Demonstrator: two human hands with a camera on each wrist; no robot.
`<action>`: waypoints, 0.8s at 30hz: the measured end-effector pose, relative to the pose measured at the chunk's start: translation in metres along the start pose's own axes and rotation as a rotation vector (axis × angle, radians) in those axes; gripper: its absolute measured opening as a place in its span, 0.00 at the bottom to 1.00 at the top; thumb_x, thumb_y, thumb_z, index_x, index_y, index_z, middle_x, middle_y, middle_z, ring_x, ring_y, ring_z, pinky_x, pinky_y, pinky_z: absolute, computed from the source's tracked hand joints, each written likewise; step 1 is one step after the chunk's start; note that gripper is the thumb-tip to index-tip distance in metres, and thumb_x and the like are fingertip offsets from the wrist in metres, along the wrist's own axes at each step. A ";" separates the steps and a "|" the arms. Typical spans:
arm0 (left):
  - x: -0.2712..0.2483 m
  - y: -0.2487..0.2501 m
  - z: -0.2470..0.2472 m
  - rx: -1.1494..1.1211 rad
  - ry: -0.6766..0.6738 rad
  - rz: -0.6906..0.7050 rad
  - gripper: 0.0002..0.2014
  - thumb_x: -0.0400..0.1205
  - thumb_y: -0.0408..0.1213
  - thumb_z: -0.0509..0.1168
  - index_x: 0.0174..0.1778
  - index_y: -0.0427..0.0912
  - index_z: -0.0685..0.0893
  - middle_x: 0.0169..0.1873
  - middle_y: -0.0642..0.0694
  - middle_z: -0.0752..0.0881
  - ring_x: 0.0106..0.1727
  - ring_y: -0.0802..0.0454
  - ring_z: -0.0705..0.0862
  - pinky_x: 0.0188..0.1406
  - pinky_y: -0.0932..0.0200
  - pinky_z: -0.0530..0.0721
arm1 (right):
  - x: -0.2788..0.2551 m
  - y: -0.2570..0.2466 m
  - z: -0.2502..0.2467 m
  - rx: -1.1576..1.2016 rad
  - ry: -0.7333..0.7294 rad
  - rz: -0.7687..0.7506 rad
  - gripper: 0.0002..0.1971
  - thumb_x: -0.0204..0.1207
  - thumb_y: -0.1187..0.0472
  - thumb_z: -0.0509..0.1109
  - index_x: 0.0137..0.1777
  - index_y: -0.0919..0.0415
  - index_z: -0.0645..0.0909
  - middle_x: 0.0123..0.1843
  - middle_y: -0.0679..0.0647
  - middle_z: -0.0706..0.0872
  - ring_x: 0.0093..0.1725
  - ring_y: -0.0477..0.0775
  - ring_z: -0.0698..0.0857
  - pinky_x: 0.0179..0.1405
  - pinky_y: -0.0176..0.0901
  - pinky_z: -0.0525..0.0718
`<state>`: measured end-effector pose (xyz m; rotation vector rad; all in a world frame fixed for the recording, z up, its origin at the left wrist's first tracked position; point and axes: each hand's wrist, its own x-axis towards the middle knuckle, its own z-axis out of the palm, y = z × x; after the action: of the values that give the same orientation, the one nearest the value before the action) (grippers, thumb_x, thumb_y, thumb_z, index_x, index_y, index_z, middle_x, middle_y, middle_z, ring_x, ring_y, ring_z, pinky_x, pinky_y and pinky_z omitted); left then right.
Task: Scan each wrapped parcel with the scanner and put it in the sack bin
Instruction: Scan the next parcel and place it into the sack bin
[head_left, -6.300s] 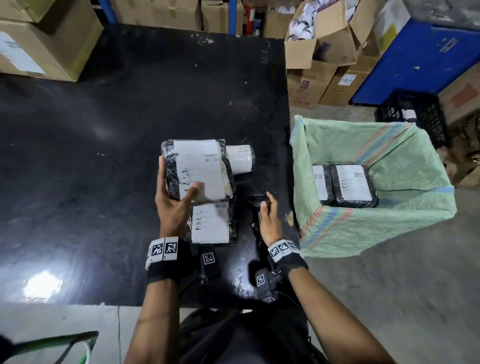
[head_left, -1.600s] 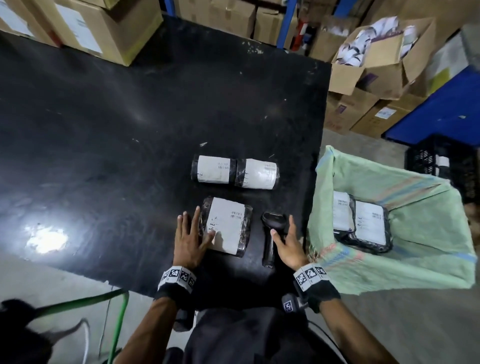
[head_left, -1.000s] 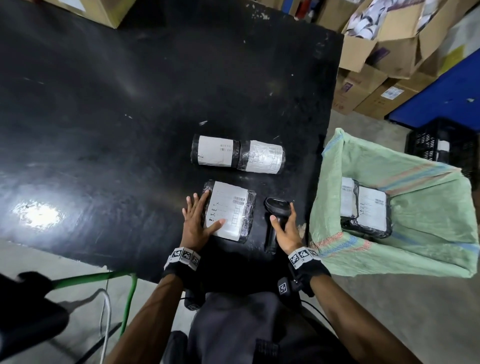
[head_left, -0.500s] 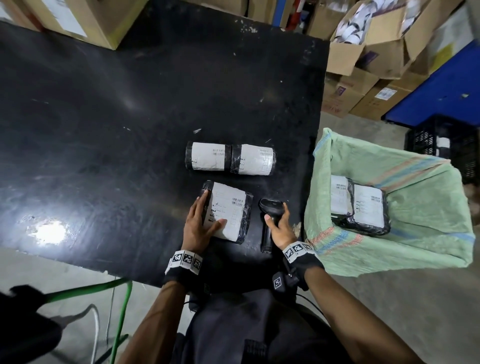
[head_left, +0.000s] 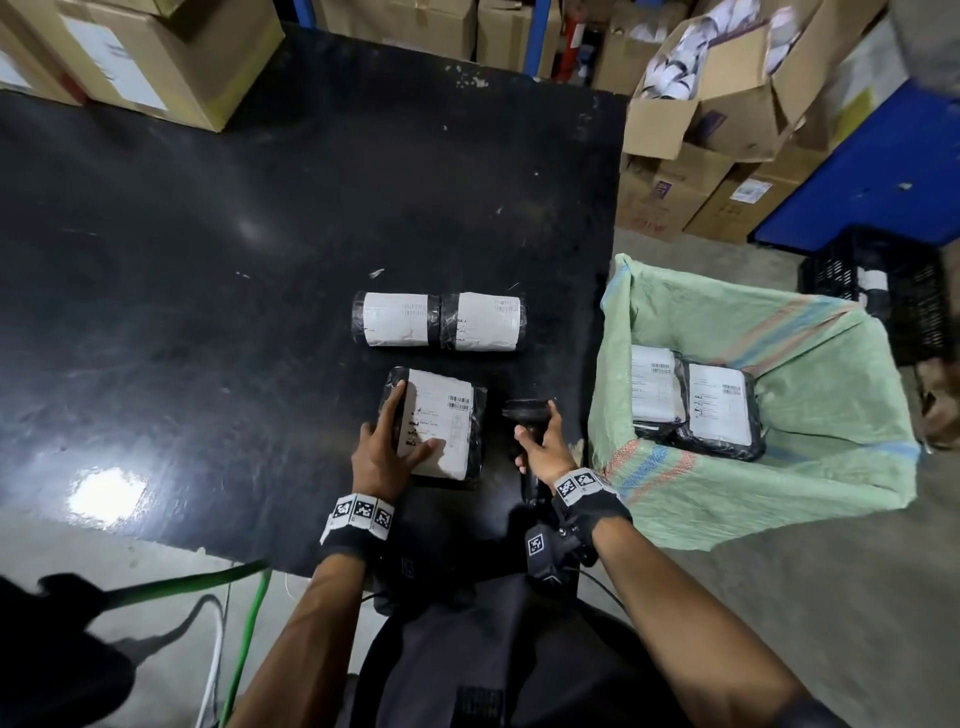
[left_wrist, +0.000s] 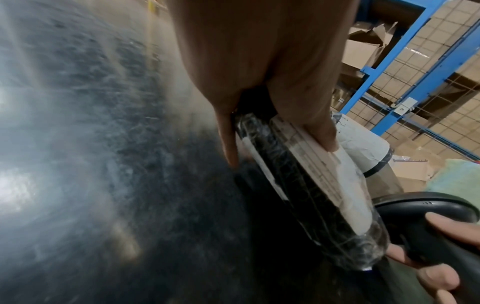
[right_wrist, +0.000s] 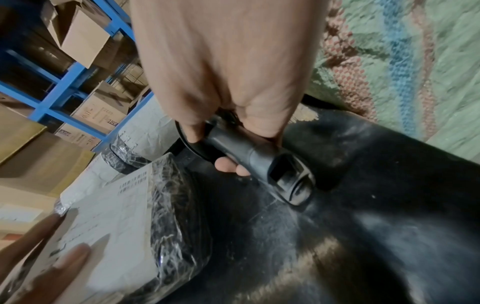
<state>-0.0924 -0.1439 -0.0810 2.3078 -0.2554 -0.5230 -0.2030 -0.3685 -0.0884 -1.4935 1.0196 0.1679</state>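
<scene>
Black bench (head_left: 260, 208): left hand (head_left: 382, 457) fingers pinch flat parcel (head_left: 441, 421); right hand (head_left: 543, 447) fingers wrap scanner (head_left: 524, 413). Scan step; next aim scanner at label barcode.

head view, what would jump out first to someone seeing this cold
Probably the white-labelled flat parcel near the front edge of the black table, with the left hand gripping its near left corner and the right hand curled round a black scanner just to its right. Next, the green sack bin off the table's right side, two wrapped parcels already inside.
</scene>
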 end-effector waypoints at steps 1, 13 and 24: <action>-0.001 0.000 0.001 -0.017 0.010 0.002 0.50 0.73 0.52 0.83 0.89 0.66 0.62 0.60 0.37 0.84 0.57 0.37 0.85 0.58 0.49 0.81 | 0.002 0.002 -0.004 -0.010 -0.006 -0.004 0.41 0.85 0.59 0.66 0.88 0.49 0.41 0.68 0.60 0.77 0.19 0.44 0.79 0.21 0.34 0.81; 0.021 0.031 -0.002 -0.208 0.022 0.180 0.48 0.68 0.71 0.76 0.85 0.70 0.67 0.66 0.56 0.81 0.69 0.50 0.82 0.74 0.61 0.80 | -0.022 -0.032 -0.050 -0.049 0.000 -0.178 0.42 0.85 0.54 0.66 0.88 0.50 0.40 0.63 0.61 0.88 0.25 0.47 0.80 0.31 0.44 0.83; 0.039 0.152 -0.030 -0.445 0.048 0.386 0.44 0.75 0.48 0.81 0.87 0.59 0.68 0.76 0.52 0.81 0.76 0.55 0.81 0.79 0.47 0.80 | -0.096 -0.141 -0.089 0.234 0.036 -0.504 0.41 0.79 0.41 0.68 0.87 0.42 0.50 0.68 0.57 0.83 0.33 0.49 0.80 0.38 0.40 0.83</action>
<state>-0.0488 -0.2449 0.0351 1.7794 -0.4952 -0.2907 -0.2063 -0.4196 0.0966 -1.4919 0.6379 -0.3273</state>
